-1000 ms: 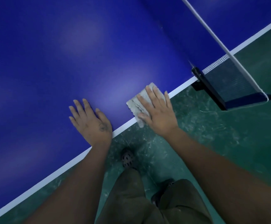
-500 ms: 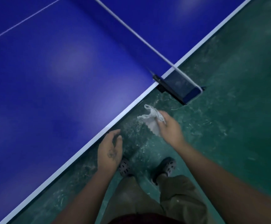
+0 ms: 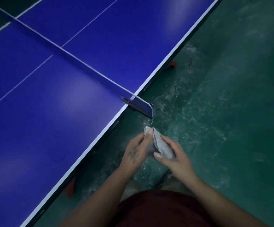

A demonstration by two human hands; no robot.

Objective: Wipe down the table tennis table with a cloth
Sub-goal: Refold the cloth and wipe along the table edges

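Head view: beside the blue table [image 3: 59,112], near the net [image 3: 77,54] post, a person holds a pale grey, crumpled cloth [image 3: 163,146] over the green floor [image 3: 214,112], off the playing surface. Left grip [image 3: 136,149] and right grip [image 3: 175,159] both pinch its folds. Wiping looks paused, perhaps for refolding. How much of the glossy top is done cannot be told.
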